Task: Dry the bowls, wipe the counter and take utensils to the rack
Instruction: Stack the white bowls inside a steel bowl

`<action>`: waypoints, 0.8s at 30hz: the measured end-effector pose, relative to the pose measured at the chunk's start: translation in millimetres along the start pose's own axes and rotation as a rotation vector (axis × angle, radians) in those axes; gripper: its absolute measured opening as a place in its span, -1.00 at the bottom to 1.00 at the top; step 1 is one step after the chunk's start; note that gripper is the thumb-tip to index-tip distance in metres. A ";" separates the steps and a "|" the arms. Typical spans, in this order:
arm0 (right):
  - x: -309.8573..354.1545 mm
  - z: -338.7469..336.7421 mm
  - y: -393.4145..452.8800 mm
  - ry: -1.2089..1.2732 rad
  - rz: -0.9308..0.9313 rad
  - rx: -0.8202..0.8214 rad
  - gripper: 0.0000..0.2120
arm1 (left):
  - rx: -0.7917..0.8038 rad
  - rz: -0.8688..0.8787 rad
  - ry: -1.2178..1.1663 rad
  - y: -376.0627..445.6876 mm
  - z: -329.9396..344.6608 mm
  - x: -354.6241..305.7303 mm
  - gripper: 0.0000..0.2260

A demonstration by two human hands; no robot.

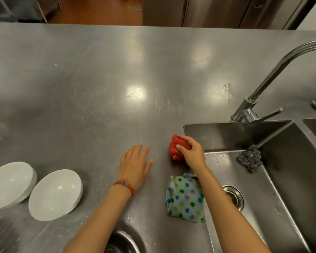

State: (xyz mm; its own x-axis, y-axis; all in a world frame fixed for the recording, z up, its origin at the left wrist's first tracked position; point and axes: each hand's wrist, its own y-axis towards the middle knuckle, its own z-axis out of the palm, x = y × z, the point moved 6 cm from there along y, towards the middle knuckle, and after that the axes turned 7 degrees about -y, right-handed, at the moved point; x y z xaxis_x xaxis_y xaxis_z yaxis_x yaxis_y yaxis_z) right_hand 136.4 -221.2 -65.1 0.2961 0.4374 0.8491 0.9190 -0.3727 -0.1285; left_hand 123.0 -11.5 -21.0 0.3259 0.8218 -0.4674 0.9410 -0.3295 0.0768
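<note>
Scratched glossy steel counter [102,84], glossy white bowls [55,195], red cloth [178,148]

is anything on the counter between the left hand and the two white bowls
Nothing visible does. The left hand rests flat on the steel counter, and the stretch between it and the nearer white bowl is bare metal with a few water drops. The dotted cloth lies on the other side.

1. One view only: a wide-angle camera worn on the person's head.
2. It faces forward and steeply down over the counter [98,79], close above it.
3. Both forearms enter from 6 o'clock.
4. The sink [274,179] lies at 4 o'clock; cabinets line the 12 o'clock edge.
</note>
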 end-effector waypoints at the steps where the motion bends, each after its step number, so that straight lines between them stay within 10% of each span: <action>1: 0.3 2.1 2.0 -0.017 -0.010 0.012 -0.67 | 0.008 -0.005 0.007 0.8 2.2 1.3 -0.59; 24: 49.2 -8.1 -103.1 -0.570 -0.252 0.011 -0.56 | 0.047 -0.090 0.026 -68.9 -23.1 5.5 -0.55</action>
State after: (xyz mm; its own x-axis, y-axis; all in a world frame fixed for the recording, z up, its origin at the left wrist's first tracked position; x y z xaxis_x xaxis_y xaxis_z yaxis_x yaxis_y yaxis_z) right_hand 54.1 -167.9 -5.9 0.1591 0.8800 0.4475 0.9805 -0.1940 0.0329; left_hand 62.1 26.4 -8.5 0.2432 0.8605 -0.4477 0.9615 -0.2749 -0.0062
